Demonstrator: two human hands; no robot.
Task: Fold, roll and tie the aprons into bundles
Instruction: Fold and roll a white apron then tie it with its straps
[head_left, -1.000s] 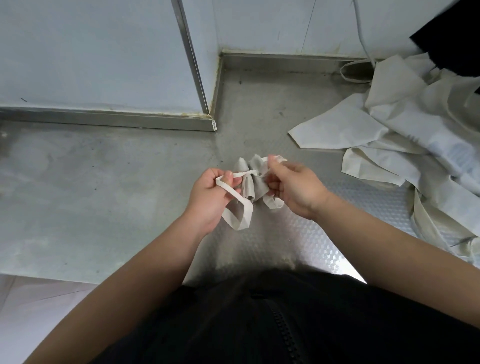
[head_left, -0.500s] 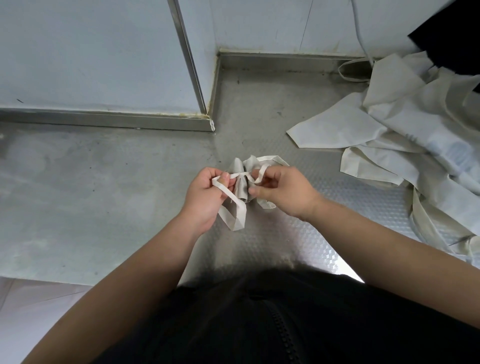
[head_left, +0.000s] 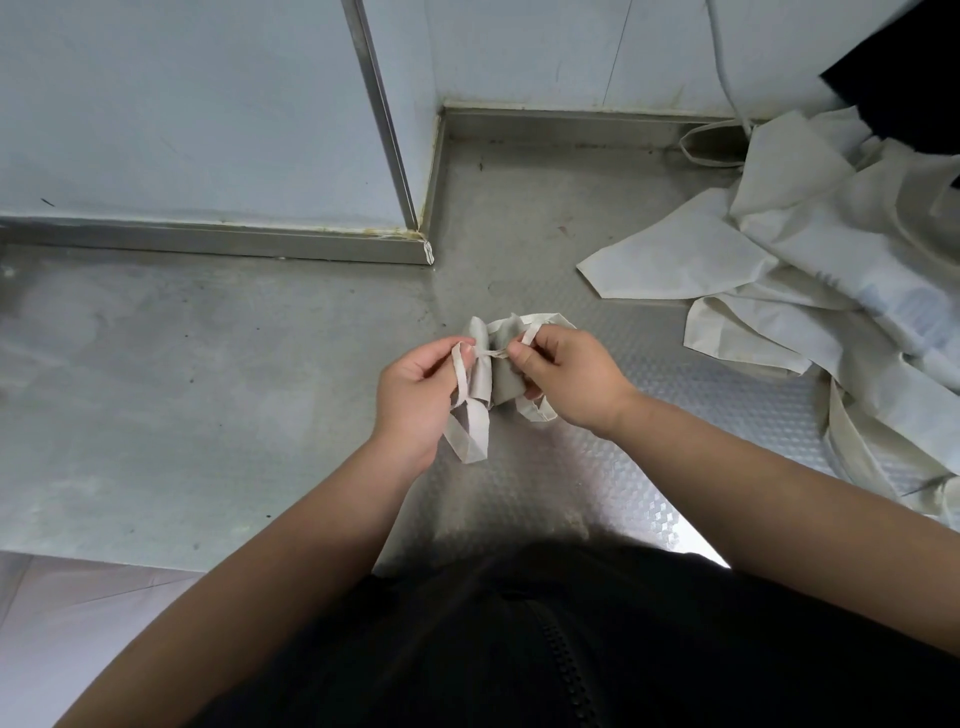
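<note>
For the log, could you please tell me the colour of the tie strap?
The tie strap is off-white; the head view shows it best.

No wording that can be read anywhere, only a faint bluish print on a loose apron (head_left: 906, 306) lying at the right, too blurred and washed out to make out any letters

A dull steel counter (head_left: 208, 389), smooth at 9 o'clock, embossed with a small pattern from the centre toward 3 o'clock. A heap of loose cream aprons (head_left: 810, 270) lies on it at 2 o'clock. A strap loop (head_left: 698, 150), probably from that heap, rests at 1 o'clock by the back edge.
</note>
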